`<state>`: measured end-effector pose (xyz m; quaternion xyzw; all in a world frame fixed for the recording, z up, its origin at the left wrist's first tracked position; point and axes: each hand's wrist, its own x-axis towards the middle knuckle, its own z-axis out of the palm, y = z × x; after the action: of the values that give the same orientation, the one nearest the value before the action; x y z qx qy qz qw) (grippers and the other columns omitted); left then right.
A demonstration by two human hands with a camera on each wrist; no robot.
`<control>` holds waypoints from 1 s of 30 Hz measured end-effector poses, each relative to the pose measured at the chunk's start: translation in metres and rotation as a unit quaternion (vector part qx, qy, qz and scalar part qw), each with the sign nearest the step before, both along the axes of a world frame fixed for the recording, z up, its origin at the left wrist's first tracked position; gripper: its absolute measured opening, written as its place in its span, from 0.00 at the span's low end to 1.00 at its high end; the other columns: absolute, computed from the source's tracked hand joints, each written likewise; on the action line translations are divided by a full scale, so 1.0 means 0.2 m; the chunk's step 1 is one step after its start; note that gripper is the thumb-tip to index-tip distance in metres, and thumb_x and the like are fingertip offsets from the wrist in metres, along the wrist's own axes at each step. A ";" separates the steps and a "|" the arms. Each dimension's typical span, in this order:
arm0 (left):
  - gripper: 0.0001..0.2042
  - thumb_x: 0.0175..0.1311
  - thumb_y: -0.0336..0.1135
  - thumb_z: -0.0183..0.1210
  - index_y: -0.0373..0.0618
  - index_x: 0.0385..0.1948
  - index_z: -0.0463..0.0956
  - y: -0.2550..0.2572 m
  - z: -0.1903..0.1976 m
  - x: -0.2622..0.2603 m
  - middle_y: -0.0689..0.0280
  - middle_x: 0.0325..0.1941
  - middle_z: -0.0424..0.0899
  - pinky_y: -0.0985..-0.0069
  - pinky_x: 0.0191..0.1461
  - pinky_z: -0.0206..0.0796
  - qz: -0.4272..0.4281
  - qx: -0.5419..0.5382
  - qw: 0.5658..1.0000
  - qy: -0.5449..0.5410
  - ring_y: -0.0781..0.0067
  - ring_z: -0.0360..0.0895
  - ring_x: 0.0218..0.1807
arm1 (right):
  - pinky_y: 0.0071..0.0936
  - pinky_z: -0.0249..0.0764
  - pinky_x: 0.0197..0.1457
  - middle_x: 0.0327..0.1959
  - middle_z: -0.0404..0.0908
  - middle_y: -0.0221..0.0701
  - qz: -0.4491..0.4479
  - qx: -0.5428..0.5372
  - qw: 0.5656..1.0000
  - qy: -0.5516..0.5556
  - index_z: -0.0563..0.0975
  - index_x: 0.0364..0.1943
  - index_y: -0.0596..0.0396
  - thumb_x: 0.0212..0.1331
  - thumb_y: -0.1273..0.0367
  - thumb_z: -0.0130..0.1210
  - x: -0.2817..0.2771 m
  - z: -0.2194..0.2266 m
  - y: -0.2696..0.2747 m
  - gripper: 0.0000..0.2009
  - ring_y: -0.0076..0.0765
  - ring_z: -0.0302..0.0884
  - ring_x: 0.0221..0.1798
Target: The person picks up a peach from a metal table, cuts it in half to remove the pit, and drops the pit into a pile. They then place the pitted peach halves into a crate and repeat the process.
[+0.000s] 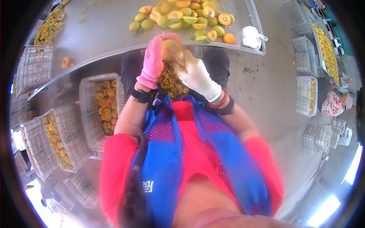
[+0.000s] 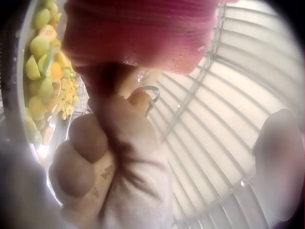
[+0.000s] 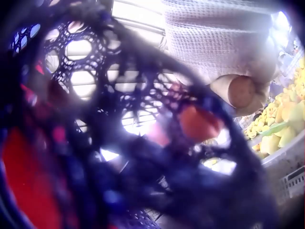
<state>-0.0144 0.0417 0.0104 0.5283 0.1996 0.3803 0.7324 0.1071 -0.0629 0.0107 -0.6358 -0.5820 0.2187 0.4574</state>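
Note:
In the head view my left hand (image 1: 153, 62), in a pink glove, holds a yellow peach (image 1: 169, 49) just past the table's near edge. My right hand (image 1: 197, 76), in a white glove, meets the fruit from the other side, its fingers blurred. The left wrist view shows the white-gloved fingers curled round a small tool with a thin curved metal loop (image 2: 157, 92); its handle is hidden in the grip. Blue vest mesh (image 3: 138, 95) covers most of the right wrist view, where the white glove shows at top right. Below both hands lie cut peach scraps (image 1: 173, 81).
Whole and halved peaches (image 1: 186, 17) are heaped on the metal table (image 1: 102, 28). A white plastic bag (image 1: 251, 37) sits at its right corner. To the left stand plastic crates (image 1: 85, 95) holding peaches. More crates (image 1: 305, 93) and another person (image 1: 334, 103) are at the right.

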 end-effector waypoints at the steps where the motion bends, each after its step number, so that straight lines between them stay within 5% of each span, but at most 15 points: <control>1: 0.31 0.77 0.57 0.34 0.33 0.53 0.72 -0.01 0.01 0.01 0.56 0.50 0.80 0.70 0.58 0.70 0.007 -0.005 1.000 0.009 0.66 0.79 0.49 | 0.49 0.71 0.28 0.23 0.76 0.53 -0.006 -0.012 1.000 0.005 0.68 0.36 0.61 0.60 0.70 0.57 -0.01 0.00 -0.01 0.11 0.64 0.76 0.28; 9: 0.37 0.74 0.65 0.33 0.34 0.47 0.77 -0.06 0.00 0.08 0.59 0.45 0.82 0.72 0.55 0.71 0.085 0.045 0.994 0.048 0.67 0.79 0.47 | 0.47 0.74 0.34 0.29 0.78 0.55 0.023 -0.019 0.994 0.102 0.70 0.42 0.63 0.61 0.70 0.55 -0.02 -0.02 -0.01 0.11 0.67 0.78 0.35; 11: 0.37 0.74 0.65 0.33 0.34 0.45 0.78 -0.06 0.01 0.08 0.59 0.43 0.82 0.72 0.54 0.71 0.088 0.042 0.994 0.050 0.67 0.79 0.46 | 0.39 0.74 0.42 0.33 0.78 0.49 0.050 -0.033 0.991 0.123 0.71 0.46 0.61 0.62 0.72 0.55 -0.02 -0.04 -0.01 0.11 0.60 0.76 0.36; 15: 0.39 0.73 0.67 0.31 0.34 0.42 0.79 -0.06 0.03 0.07 0.59 0.39 0.84 0.73 0.49 0.72 0.065 -0.026 0.996 0.051 0.69 0.80 0.40 | 0.37 0.74 0.41 0.31 0.78 0.47 0.067 -0.038 0.993 0.093 0.71 0.46 0.61 0.62 0.72 0.54 -0.01 -0.03 -0.03 0.11 0.56 0.75 0.33; 17: 0.40 0.73 0.68 0.30 0.34 0.41 0.79 -0.03 0.02 0.06 0.59 0.39 0.84 0.74 0.48 0.72 0.038 -0.057 0.997 0.027 0.70 0.80 0.38 | 0.36 0.74 0.41 0.30 0.78 0.40 0.108 -0.091 0.970 0.197 0.71 0.47 0.61 0.62 0.73 0.54 0.00 -0.01 -0.02 0.11 0.45 0.76 0.32; 20: 0.41 0.71 0.70 0.30 0.35 0.37 0.80 -0.02 0.01 0.05 0.59 0.36 0.84 0.74 0.46 0.72 0.018 -0.045 0.998 0.044 0.70 0.80 0.35 | 0.43 0.75 0.40 0.35 0.80 0.51 0.113 -0.214 0.942 0.235 0.71 0.49 0.63 0.62 0.68 0.54 0.02 0.04 -0.03 0.15 0.58 0.81 0.38; 24: 0.42 0.71 0.70 0.29 0.36 0.33 0.81 -0.04 0.02 0.08 0.60 0.32 0.84 0.75 0.43 0.73 0.053 -0.020 0.995 0.082 0.70 0.80 0.31 | 0.41 0.75 0.40 0.34 0.80 0.49 0.096 -0.076 0.990 0.065 0.71 0.49 0.63 0.64 0.67 0.54 0.00 -0.09 -0.02 0.15 0.55 0.81 0.36; 27: 0.43 0.71 0.70 0.28 0.35 0.32 0.81 -0.02 0.00 0.06 0.61 0.31 0.84 0.76 0.41 0.73 0.037 -0.007 0.995 0.091 0.70 0.80 0.30 | 0.43 0.75 0.40 0.33 0.80 0.50 0.115 -0.091 0.973 0.181 0.71 0.48 0.63 0.64 0.66 0.54 0.01 -0.02 -0.02 0.14 0.57 0.80 0.36; 29: 0.43 0.71 0.70 0.28 0.35 0.31 0.81 -0.01 -0.01 0.05 0.61 0.30 0.84 0.76 0.40 0.72 0.002 0.009 0.996 0.089 0.70 0.80 0.30 | 0.35 0.73 0.39 0.28 0.75 0.27 0.140 -0.352 0.851 0.364 0.70 0.40 0.60 0.65 0.71 0.54 0.05 0.13 -0.03 0.07 0.35 0.74 0.32; 30: 0.43 0.71 0.70 0.27 0.35 0.31 0.81 -0.02 0.00 0.05 0.61 0.30 0.84 0.77 0.39 0.72 0.018 0.013 0.994 0.105 0.71 0.80 0.29 | 0.35 0.73 0.39 0.28 0.75 0.27 0.140 -0.351 0.852 0.363 0.70 0.40 0.60 0.65 0.71 0.54 0.03 0.06 -0.03 0.07 0.35 0.74 0.32</control>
<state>-0.0050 0.0378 0.0104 0.5711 0.2804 0.3382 0.6934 0.1130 -0.0684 0.0222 -0.5409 -0.3422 0.6855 0.3472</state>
